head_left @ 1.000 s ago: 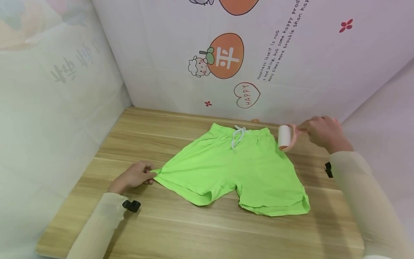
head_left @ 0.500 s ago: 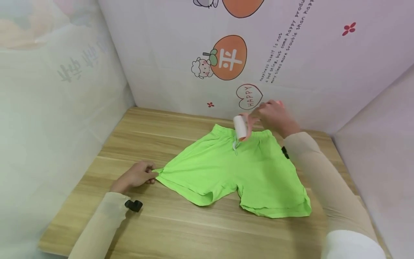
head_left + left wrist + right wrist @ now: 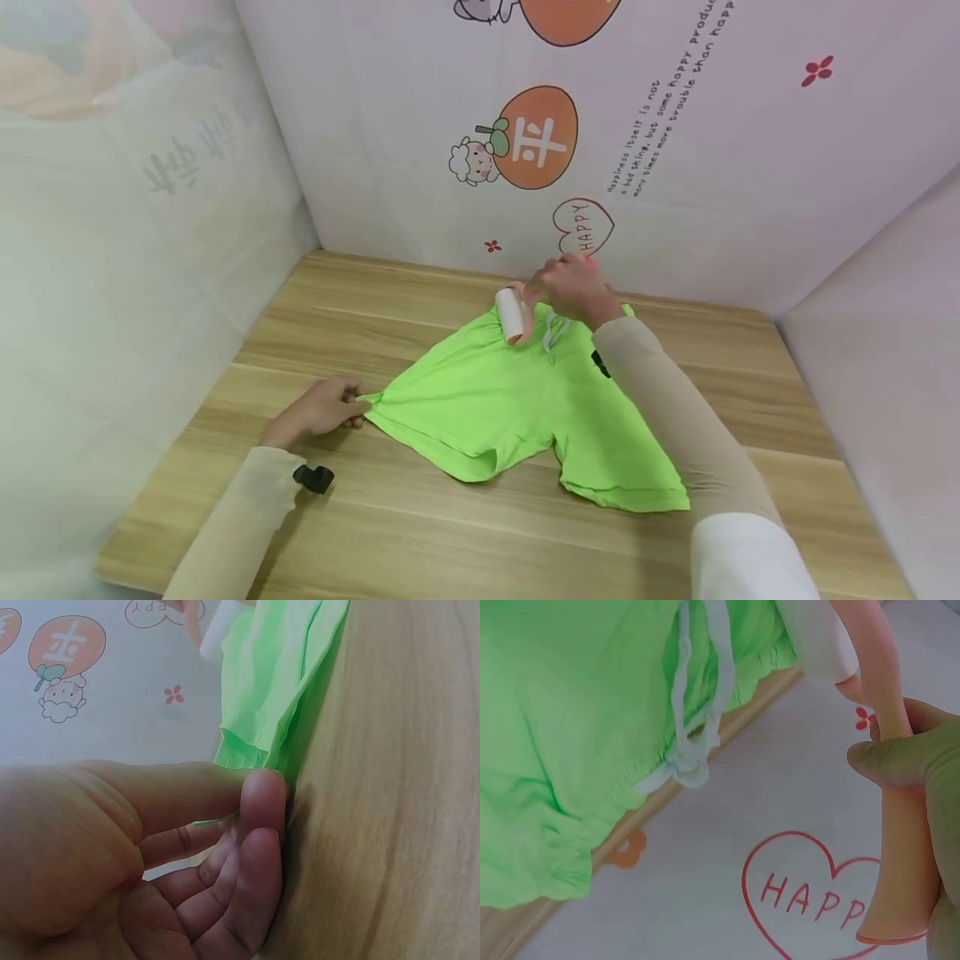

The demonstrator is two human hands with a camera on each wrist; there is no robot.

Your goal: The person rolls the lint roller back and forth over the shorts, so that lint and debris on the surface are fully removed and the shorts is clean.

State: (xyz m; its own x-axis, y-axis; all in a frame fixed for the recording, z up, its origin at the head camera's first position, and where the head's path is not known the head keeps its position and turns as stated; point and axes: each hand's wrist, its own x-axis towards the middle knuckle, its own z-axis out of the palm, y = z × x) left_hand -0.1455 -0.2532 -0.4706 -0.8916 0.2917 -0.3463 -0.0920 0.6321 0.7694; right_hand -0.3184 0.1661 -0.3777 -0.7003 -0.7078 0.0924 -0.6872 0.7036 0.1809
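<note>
Bright green shorts [image 3: 465,400] lie spread on the wooden table, waistband toward the back wall, with a white drawstring [image 3: 721,660] tied at the waist. My left hand [image 3: 324,406] pinches the hem corner of the left leg between thumb and fingers; the left wrist view shows the green cloth [image 3: 255,742] running into that pinch. In my right hand [image 3: 570,286] is a lint roller, gripped by its pink handle [image 3: 907,855]. Its white roll [image 3: 511,316] is at the waistband's left end, overlapping the cloth in the head view. My right forearm covers part of the right leg.
The wooden table [image 3: 420,542] ends at a white printed back wall [image 3: 405,150] close behind the waistband. White sheets [image 3: 150,275] hang at both sides. A small orange shape [image 3: 630,851] shows by the table's back edge.
My right hand has carried the lint roller leftward, from beside the right end of the waistband, past the drawstring, to its left end. My left hand keeps its pinch on the hem.
</note>
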